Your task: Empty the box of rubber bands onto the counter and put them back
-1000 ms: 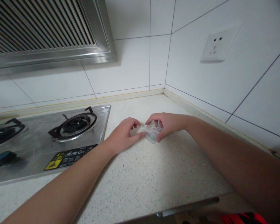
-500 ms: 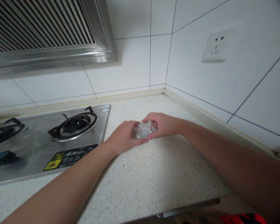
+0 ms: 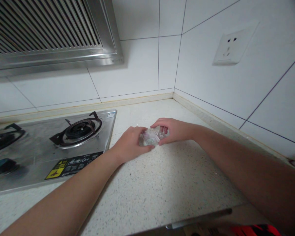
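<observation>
A small, crumpled clear plastic bag (image 3: 151, 137) lies on the speckled white countertop (image 3: 147, 186) between my two hands. What is inside it, if anything, is too unclear to name. My left hand (image 3: 131, 142) curls round its left end, thumb at the near side and fingers at the far side. Round the right end bends my right hand (image 3: 174, 130), its thumb low at the near edge and its forefinger reaching over the far edge. Some of the right fingers are tucked under the palm against the plastic.
On the left, a steel gas hob (image 3: 39, 157) with burners and a knob (image 3: 3, 165) is set in the counter. A range hood (image 3: 64, 57) hangs above it. Tiled walls meet at the back corner, with a socket (image 3: 232, 49) on the right. A red item (image 3: 257, 230) shows below the counter edge.
My right hand has shifted slightly right along the plastic bag, with its thumb and fingers a little wider apart. My left hand stays almost where it was.
</observation>
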`<state>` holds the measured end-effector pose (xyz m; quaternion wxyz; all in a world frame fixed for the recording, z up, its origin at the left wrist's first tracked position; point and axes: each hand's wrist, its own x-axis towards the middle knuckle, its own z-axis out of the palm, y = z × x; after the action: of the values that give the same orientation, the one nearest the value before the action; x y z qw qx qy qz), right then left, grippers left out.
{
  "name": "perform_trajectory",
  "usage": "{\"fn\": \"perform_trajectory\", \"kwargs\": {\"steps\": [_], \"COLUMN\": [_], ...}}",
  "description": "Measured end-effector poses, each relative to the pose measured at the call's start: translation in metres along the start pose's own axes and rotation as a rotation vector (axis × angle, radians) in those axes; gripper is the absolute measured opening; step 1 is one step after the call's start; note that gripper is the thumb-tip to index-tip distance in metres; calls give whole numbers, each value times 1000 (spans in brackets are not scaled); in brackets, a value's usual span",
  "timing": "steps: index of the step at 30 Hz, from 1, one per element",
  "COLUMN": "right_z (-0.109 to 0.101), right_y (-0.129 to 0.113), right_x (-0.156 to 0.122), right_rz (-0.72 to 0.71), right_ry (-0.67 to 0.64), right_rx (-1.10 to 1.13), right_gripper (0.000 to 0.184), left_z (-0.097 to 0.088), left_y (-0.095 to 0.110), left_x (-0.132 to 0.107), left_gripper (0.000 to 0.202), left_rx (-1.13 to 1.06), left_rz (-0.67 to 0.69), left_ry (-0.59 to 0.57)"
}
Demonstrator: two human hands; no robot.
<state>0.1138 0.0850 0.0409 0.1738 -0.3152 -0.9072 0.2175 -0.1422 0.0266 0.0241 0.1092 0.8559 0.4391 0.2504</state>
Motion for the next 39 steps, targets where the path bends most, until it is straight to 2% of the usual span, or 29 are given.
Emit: {"fn": "perform_trajectory", "kwargs": {"steps": [4, 7, 12, 14, 18, 23, 28, 39], "right_z": [-2, -6, -8, -5, 0, 4, 2, 2], "right_y": [5, 4, 1, 0, -3, -5, -9, -18], "right_x": [0, -1, -3, -3, -3, 0, 0, -1], "right_rz": [41, 74, 6, -25, -68, -37, -106, -142], "right_ry": [35, 35, 32, 30, 15, 29, 3, -59], "right_rx": [-9, -17, -42, -43, 9, -48, -88, -78], "right_gripper": [73, 61, 37, 34, 37, 60, 53, 68], "left_z": [1, 0, -2, -3, -1, 3, 4, 1], "left_y": [-3, -2, 2, 4, 3, -3, -2, 6], "left_x": [1, 1, 1, 0, 0, 1, 1, 0], "left_gripper": [73, 70, 60, 61, 62, 73, 83, 90], "left_rx": [-26, -25, -23, -25, -13, 36, 15, -7], "left_rz": [-39, -63, -97, -99, -67, -19, 10, -32], "left_ry": [13, 9, -13, -29, -10, 5, -46, -60]}}
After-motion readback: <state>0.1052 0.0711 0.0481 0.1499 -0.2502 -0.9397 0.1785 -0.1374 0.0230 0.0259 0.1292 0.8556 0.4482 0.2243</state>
